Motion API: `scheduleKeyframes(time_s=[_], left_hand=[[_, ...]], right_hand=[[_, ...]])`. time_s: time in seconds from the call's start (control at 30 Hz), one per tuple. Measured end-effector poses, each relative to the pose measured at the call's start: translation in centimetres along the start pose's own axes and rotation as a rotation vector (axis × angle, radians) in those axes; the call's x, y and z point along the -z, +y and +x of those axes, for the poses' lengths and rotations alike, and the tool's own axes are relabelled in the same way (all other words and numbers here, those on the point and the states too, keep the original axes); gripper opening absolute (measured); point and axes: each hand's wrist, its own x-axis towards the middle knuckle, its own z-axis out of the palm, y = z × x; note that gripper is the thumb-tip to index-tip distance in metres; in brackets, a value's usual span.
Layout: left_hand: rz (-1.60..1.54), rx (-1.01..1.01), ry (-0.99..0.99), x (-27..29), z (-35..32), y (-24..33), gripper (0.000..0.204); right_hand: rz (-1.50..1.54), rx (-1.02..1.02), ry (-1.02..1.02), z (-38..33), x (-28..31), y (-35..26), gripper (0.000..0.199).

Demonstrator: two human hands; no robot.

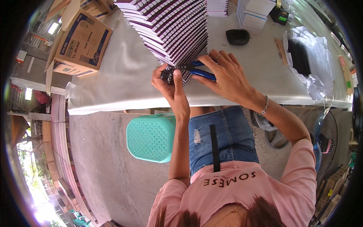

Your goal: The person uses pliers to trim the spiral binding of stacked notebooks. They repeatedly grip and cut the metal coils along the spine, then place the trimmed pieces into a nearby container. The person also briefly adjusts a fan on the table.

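Observation:
A long slanted stack of spiral-bound notebooks point(172, 26) with purple and white covers lies on the white table point(124, 72). My left hand point(168, 81) pinches the black wire binding of the nearest notebook at the stack's front end. My right hand point(225, 73) grips blue-handled pliers point(200, 70), whose jaws point left at that binding. Both hands meet at the table's near edge.
A cardboard box point(81, 41) sits at the table's left. A black pad point(237, 36), white stacks point(255, 13) and a plastic bag with black wire combs point(306, 56) lie at the right. A turquoise plastic stool point(151, 138) stands by my left knee; a fan point(325, 140) at right.

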Motion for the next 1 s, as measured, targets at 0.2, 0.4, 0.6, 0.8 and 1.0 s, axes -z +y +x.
scheduleKeyframes(time_s=[0.2, 0.4, 0.6, 0.8, 1.0], left_hand=[[0.160, -0.024, 0.000, 0.3, -0.1, 0.0, 0.031], [0.174, -0.034, 0.021, 0.2, -0.1, -0.1, 0.029], [-0.040, 0.073, 0.052, 0.8, -0.1, -0.7, 0.034], [-0.067, 0.068, 0.048, 0.0, -0.2, 0.1, 0.037], [0.108, 0.042, -0.016, 0.8, -0.4, -0.7, 0.034]], right_hand=[[-0.020, 0.029, 0.014, 0.4, -0.3, -0.2, 0.046], [0.113, -0.098, -0.101, -0.2, -0.4, -0.5, 0.034], [0.016, -0.039, 0.007, -1.1, -0.2, 0.2, 0.045], [0.011, -0.056, 0.006, -1.3, -1.2, 0.3, 0.054], [0.005, -0.054, 0.026, -1.1, -1.7, 0.1, 0.052]])
